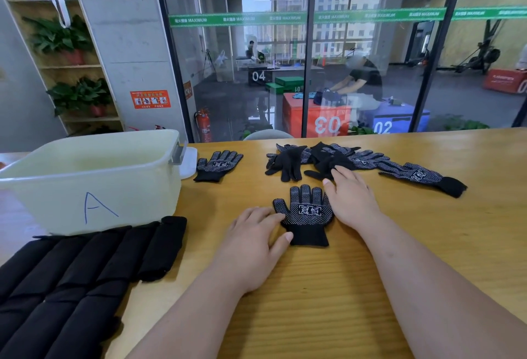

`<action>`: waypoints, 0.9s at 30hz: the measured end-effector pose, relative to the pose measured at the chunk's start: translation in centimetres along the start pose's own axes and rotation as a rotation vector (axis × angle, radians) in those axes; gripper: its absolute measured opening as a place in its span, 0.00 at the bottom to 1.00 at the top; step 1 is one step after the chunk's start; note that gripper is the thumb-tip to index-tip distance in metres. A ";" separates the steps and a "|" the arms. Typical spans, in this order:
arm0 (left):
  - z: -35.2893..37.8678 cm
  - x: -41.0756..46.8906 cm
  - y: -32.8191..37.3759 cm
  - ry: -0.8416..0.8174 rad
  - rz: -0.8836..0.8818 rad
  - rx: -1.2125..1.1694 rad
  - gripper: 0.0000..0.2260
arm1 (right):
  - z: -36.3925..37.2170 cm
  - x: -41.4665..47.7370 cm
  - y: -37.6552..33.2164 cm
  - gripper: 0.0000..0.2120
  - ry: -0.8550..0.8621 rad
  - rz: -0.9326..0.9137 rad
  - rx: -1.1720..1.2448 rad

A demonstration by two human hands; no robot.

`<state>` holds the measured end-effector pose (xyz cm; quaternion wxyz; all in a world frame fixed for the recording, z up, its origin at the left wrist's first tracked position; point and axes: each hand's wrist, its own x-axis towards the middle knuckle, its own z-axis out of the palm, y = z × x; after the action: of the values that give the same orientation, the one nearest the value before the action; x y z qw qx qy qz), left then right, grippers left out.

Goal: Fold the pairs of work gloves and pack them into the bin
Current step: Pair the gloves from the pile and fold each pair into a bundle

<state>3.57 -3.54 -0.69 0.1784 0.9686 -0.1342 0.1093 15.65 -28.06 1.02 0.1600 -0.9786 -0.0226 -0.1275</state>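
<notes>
My left hand [253, 233] lies flat and relaxed on the wooden table [313, 316], thumb tip touching the cuff of a dotted black work glove [306, 213] spread palm-up between my hands. My right hand [350, 196], fingers straight and gripping nothing, reaches past it onto the heap of gloves [313, 159] near the far edge. The pale plastic bin [94, 176] marked "A" stands open near the left edge, showing only its own inner walls, with a single glove [218, 166] just right of it and a black padded mat [85, 267] in front of it.
</notes>
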 end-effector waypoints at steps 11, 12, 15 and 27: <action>-2.0 -0.2 0.3 0.298 -0.212 -0.225 0.29 | -2.1 -5.4 -6.9 0.21 -0.062 -0.582 0.453; -2.4 -0.3 0.2 0.343 -0.256 -0.252 0.30 | -1.7 -6.0 -7.3 0.21 -0.116 -0.614 0.390; -2.9 -0.6 -0.4 0.332 -0.225 -0.244 0.30 | -0.9 -7.1 -7.8 0.20 -0.200 -0.626 0.329; -3.5 -0.5 -1.0 0.095 -0.226 0.132 0.19 | 0.3 -6.0 -4.9 0.10 0.017 -0.382 0.116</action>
<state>2.85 -1.21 2.05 0.1316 0.9810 -0.0081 0.1426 9.56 -23.28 0.69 0.1891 -0.9445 -0.2140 -0.1625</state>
